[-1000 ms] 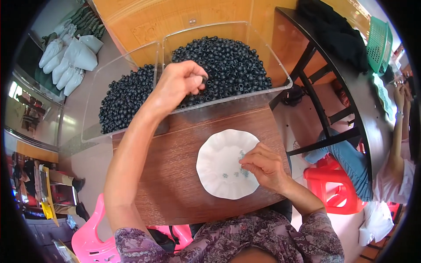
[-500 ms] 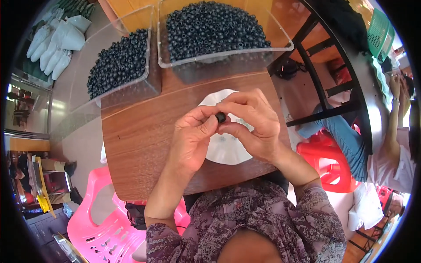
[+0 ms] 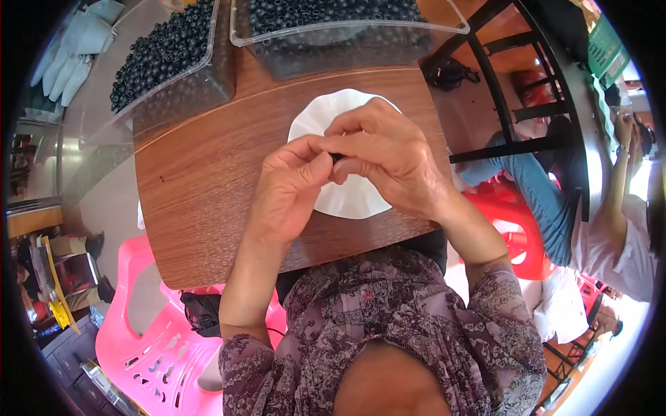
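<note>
Above the white paper disc (image 3: 347, 197), a small black bead (image 3: 336, 158) is pinched between the fingertips of the left hand (image 3: 291, 187) and right hand (image 3: 388, 163). Fitting step judged underway; fine alignment is called for next.

Head-worn fisheye looks steeply down, close above table (image 3: 201, 180).

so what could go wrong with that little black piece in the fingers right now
The small black piece is pinched between the left hand and right hand with only a sliver showing, so it could slip. It may land on the white plate, or bounce onto the table and roll off. The clear bins of black pieces stand close behind, so a wide move might knock them.
</note>
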The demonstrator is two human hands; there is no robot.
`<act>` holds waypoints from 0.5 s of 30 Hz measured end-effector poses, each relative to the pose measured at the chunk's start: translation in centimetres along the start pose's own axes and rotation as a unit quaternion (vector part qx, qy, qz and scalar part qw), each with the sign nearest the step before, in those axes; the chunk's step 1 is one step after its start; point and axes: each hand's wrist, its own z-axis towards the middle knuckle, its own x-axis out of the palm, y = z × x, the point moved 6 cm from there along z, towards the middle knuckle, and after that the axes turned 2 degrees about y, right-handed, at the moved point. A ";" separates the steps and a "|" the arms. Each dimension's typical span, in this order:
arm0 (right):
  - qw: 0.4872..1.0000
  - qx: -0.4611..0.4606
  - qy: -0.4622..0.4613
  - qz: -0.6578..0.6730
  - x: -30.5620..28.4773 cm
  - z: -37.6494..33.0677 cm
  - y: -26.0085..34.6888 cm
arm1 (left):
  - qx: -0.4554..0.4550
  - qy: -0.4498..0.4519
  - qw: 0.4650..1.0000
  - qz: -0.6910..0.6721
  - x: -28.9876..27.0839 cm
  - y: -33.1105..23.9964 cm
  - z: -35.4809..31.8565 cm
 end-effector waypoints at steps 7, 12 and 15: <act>0.996 0.070 -0.042 0.046 0.0 0.5 -1.0 | 0.058 -0.032 0.996 -0.066 -0.6 -1.1 0.1; 0.989 0.121 0.064 -0.063 -0.3 -2.4 -3.5 | 0.076 -0.020 0.991 -0.105 -2.6 -1.3 -0.7; 0.970 0.089 0.153 -0.164 1.6 -5.0 -4.2 | 0.069 -0.011 0.991 -0.112 -2.9 -0.8 -0.7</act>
